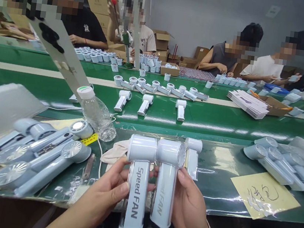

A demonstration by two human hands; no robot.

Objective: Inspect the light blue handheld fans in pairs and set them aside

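Two light blue handheld fans are held upright side by side over the table's near edge. My left hand (110, 185) is closed around the handle of the left handheld fan (142, 150), which bears dark "Speed FAN" lettering. The right handheld fan (170, 154), with fainter lettering, is gripped along its handle by my right hand (189, 205). Their round heads touch or nearly touch. Just behind my right hand, another handheld fan (193, 145) lies on the table. A pale cloth (116, 152) is partly hidden behind my left hand.
Handheld fans (59, 154) are piled at left, with more (277, 160) at right beside a yellow handwritten paper (266, 194). A clear plastic bottle (95, 108) leans by a slanted post (61, 53). Beyond, a green conveyor (218, 121) carries several fans; co-workers sit across it.
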